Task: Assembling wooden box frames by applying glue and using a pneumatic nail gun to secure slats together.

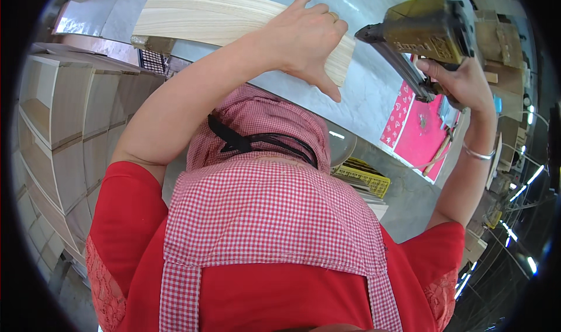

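A pale wooden board lies lengthwise at the far side of the marbled worktable. My left hand spans its right end, fingers bent over the far part and thumb stretched across the near edge, holding it. In my right hand is a nail gun with a worn brass-coloured and black body, gripped by the handle. Its dark nose points left, close to the board's right end and my left fingers; whether it touches the board I cannot tell. The fingers behind the handle are partly hidden.
Stacked wooden boxes rise on the left. A pink patterned sheet covers the table's right part, with a thin wooden stick on it. Below the table edge stands a yellow crate beside flat boards. Cardboard boxes stand at the far right.
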The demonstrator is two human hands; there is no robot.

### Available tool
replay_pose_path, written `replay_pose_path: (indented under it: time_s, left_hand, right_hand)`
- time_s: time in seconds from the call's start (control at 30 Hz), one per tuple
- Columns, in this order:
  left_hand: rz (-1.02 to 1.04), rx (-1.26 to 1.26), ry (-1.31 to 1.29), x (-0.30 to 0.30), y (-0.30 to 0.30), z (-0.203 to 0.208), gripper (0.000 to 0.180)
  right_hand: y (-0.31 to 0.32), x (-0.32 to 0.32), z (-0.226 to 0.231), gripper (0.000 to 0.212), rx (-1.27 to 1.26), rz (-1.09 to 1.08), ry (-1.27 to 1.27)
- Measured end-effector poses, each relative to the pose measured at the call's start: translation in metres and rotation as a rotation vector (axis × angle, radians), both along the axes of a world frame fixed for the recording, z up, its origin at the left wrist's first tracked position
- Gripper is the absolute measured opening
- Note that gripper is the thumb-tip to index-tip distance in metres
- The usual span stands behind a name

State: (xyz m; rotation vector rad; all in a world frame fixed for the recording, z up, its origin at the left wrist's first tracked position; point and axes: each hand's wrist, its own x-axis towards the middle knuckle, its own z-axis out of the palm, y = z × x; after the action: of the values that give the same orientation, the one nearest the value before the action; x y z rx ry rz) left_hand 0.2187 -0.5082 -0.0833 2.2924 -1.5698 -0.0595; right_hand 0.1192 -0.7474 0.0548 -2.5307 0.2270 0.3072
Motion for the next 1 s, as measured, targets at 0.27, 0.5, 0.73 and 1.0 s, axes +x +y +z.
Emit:
replay_pose_path:
  time_s: [0.27, 0.5, 0.73, 1.0]
  left_hand:
    - [0.076, -0.011, -0.032, 0.046, 0.040, 0.005, 0.072]
    - [0.100, 0.387, 0.234, 0.072, 0.013, 0.099, 0.055]
    - [0.329, -0.561, 0.931, 0.050, -0.002, 0.110, 0.049]
    - [0.735, -0.908, 1.512, -0.027, 0.032, -0.018, 0.031]
  right_hand:
    - [-0.059, -0.115, -0.039, 0.035, -0.067, -0.364, -0.121]
    - [-0.106, -0.203, -0.151, 0.061, -0.706, -0.520, -0.153]
    - [-0.101, -0.209, -0.193, 0.062, -0.764, -0.705, -0.050]
    - [-0.094, -0.052, -0.181, 0.080, -0.408, -0.669, -0.825]
